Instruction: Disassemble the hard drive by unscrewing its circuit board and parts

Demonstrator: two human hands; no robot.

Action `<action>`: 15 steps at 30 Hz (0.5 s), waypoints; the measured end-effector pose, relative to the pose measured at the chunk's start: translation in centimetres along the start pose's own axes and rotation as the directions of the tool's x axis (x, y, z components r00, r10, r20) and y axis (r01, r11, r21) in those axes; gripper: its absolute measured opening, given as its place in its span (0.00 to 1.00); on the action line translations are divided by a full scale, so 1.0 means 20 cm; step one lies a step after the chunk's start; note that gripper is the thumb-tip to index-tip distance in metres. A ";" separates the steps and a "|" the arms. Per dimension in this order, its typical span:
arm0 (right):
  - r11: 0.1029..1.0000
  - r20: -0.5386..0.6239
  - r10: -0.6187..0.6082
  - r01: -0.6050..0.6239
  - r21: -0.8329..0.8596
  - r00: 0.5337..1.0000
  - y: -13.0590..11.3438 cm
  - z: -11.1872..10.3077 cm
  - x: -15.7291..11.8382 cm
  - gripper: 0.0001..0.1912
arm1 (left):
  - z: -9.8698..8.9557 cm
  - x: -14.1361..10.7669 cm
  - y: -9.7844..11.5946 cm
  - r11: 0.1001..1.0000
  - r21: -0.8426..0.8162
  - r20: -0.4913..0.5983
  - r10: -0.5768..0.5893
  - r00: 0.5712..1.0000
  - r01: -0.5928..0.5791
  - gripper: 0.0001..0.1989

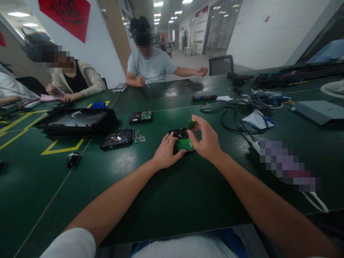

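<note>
Pinning a hard drive (179, 133) to the green surface (161, 200) with the left hand (167, 152), right in front of the body, probably to stop any sliding or twisting. Draping those fingers over the left end, with the thumb apart along the near edge; can't tell if actually squeezing or just pressing. Leaving most of the green circuit board (186, 144) uncovered that way, likely for easy access. Gripping a yellow-green screwdriver (191, 124) by the handle in the right hand (206, 139), with thumb and fingers clamped around it, tilted a little above the drive, presumably for fine control. Can't make out the tip, too small from here. Seeing an opened drive (116, 139) off to the left, with a bare board (139, 137) just beside it, plus a spare drive (141, 117) farther back. Parked well apart from the hands, maybe to avoid mixing parts.
</note>
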State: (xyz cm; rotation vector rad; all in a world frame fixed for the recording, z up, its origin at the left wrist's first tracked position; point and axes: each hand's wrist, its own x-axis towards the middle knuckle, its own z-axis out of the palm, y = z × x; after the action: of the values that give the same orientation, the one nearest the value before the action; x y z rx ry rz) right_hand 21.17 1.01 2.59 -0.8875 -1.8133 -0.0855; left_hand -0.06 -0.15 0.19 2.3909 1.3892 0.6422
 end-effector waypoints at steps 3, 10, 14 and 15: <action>1.000 0.005 0.007 -0.007 0.010 1.000 0.00 0.00 0.00 0.29 | 0.00 0.00 0.00 1.000 0.007 0.007 -0.003 1.000 0.003 0.29; 1.000 0.003 -0.025 0.025 -0.010 1.000 -0.01 -0.01 0.01 0.28 | 0.00 0.00 0.00 1.000 0.014 0.013 -0.006 1.000 0.006 0.30; 1.000 -0.013 -0.011 0.011 0.001 1.000 -0.01 0.00 0.00 0.29 | 0.00 0.00 0.00 1.000 0.015 0.012 0.001 1.000 -0.001 0.29; 1.000 -0.017 -0.015 0.015 0.000 1.000 0.00 0.00 0.00 0.29 | 0.00 0.00 0.00 1.000 0.014 0.010 0.006 1.000 -0.006 0.29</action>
State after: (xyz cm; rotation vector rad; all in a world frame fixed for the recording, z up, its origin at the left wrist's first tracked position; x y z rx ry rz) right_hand 21.07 0.96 2.61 -0.8711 -1.8048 -0.1023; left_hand -0.02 -0.16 0.25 2.4069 1.3878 0.6228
